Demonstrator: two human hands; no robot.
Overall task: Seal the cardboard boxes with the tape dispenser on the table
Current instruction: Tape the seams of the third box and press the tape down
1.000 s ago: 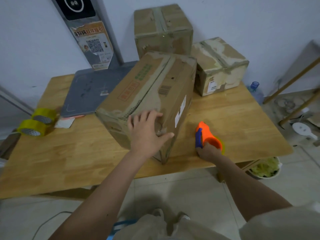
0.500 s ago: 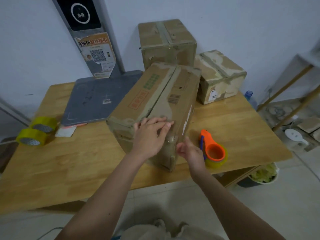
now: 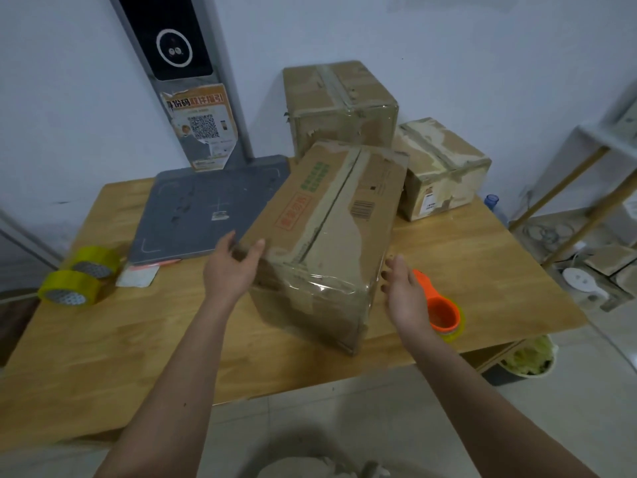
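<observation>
A long worn cardboard box (image 3: 331, 236) lies at an angle in the middle of the wooden table (image 3: 103, 357), clear tape glinting over its near end. My left hand (image 3: 231, 270) is at the box's left near corner, fingers straight, touching its side. My right hand (image 3: 403, 294) is at the box's right near side with fingers straight, holding nothing. The orange tape dispenser (image 3: 441, 312) lies on the table just right of my right hand. Two smaller taped boxes stand behind: one (image 3: 339, 105) against the wall, another (image 3: 444, 167) to its right.
Two yellow tape rolls (image 3: 79, 277) sit near the table's left edge beside a small card (image 3: 136, 276). A grey scale platform (image 3: 203, 208) with an upright display post stands at the back left. Wooden shelving and clutter stand on the floor to the right; a bin sits under the table's right corner.
My right hand let go of the dispenser, which now lies on the table, and moved to the box's right side. My left hand slid from the box's near end to its left corner.
</observation>
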